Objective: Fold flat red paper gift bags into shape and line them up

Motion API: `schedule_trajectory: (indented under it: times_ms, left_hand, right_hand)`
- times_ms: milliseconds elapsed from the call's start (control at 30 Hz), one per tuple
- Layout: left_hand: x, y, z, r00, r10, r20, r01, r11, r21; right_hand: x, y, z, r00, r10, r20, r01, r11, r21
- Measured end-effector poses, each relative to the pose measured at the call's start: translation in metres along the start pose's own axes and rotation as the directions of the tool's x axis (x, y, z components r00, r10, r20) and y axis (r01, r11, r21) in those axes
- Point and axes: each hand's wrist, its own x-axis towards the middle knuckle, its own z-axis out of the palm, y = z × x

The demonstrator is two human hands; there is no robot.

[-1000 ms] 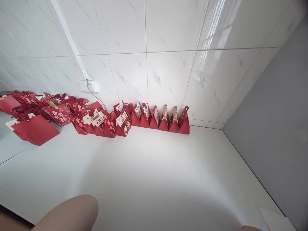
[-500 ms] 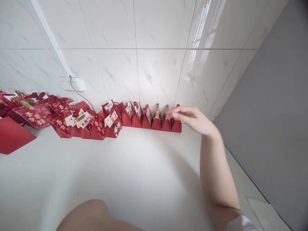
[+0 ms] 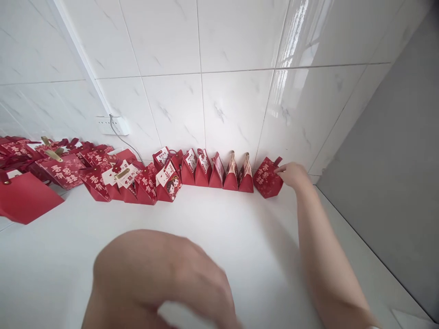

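At the right end of the row, my right hand pinches the upper right edge of a red gift box printed with pale characters, near its ribbon loop. The box is turned so its patterned face shows, and it sits apart from its neighbour. Its neighbours are narrow red gift boxes standing side by side against the wall. My left hand is large and blurred low in the foreground, over the white surface. Its fingers curve down past the bottom edge, with a gap beside the thumb, and the fingertips are out of sight.
More red gift boxes with ribbons crowd the left side; a larger plain red one lies nearest. A power socket with a grey cable is on the tiled wall. A grey panel borders the right.
My right hand has gone from reaching over the last box to pinching it, and that box has turned its printed face outward. My left hand has risen into the foreground. The view has shifted slightly.
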Motion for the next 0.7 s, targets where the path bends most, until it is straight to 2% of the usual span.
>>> schedule_trajectory:
  times_ms: [33, 67, 100, 167, 233, 300, 367, 433, 500, 533, 600, 700]
  left_hand:
    - [-0.007, 0.003, -0.006, 0.993, -0.094, -0.075, 0.097, 0.995, 0.032]
    - [-0.013, 0.003, -0.01, 0.965, -0.214, -0.15, 0.224, 0.973, 0.059]
    - [-0.018, 0.002, -0.012, 0.913, -0.341, -0.222, 0.365, 0.928, 0.076]
    - [-0.025, -0.007, -0.014, 0.764, -0.548, -0.341, 0.604, 0.794, 0.076]
    - [-0.026, -0.021, -0.015, 0.636, -0.66, -0.4, 0.732, 0.68, 0.041]
    - [-0.024, -0.034, -0.017, 0.571, -0.708, -0.415, 0.78, 0.626, 0.004]
    - [-0.019, -0.044, -0.02, 0.546, -0.727, -0.417, 0.798, 0.603, -0.006]
    - [-0.015, -0.052, -0.023, 0.537, -0.716, -0.446, 0.804, 0.595, 0.011]
    - [-0.01, -0.06, -0.027, 0.536, -0.687, -0.491, 0.8, 0.599, 0.034]
    - [-0.008, -0.065, -0.029, 0.538, -0.672, -0.508, 0.794, 0.607, 0.039]
    - [-0.005, -0.077, -0.031, 0.547, -0.656, -0.519, 0.781, 0.623, 0.036]
    - [-0.001, -0.098, -0.034, 0.557, -0.667, -0.495, 0.781, 0.624, 0.038]
  right_hand:
    - [-0.004, -0.001, -0.011, 1.0, 0.026, 0.001, -0.026, 0.999, -0.03]
    - [-0.01, -0.003, -0.021, 0.999, 0.043, 0.012, -0.042, 0.997, -0.066]
    - [-0.017, -0.006, -0.031, 0.996, 0.024, 0.082, -0.012, 0.99, -0.138]
    - [-0.035, -0.018, -0.048, 0.981, 0.016, 0.196, 0.037, 0.964, -0.262]
    - [-0.054, -0.035, -0.058, 0.962, -0.012, 0.273, 0.098, 0.949, -0.301]
    - [-0.07, -0.054, -0.06, 0.927, -0.116, 0.358, 0.222, 0.936, -0.272]
    - [-0.082, -0.072, -0.052, 0.876, -0.221, 0.429, 0.33, 0.924, -0.196]
    - [-0.091, -0.087, -0.036, 0.746, -0.434, 0.504, 0.495, 0.869, 0.015]
    - [-0.097, -0.099, -0.015, 0.615, -0.633, 0.47, 0.588, 0.765, 0.262]
    - [-0.1, -0.104, -0.005, 0.569, -0.702, 0.428, 0.619, 0.708, 0.34]
    - [-0.106, -0.11, 0.012, 0.532, -0.777, 0.337, 0.656, 0.629, 0.416]
    - [-0.116, -0.116, 0.03, 0.543, -0.796, 0.267, 0.64, 0.599, 0.482]
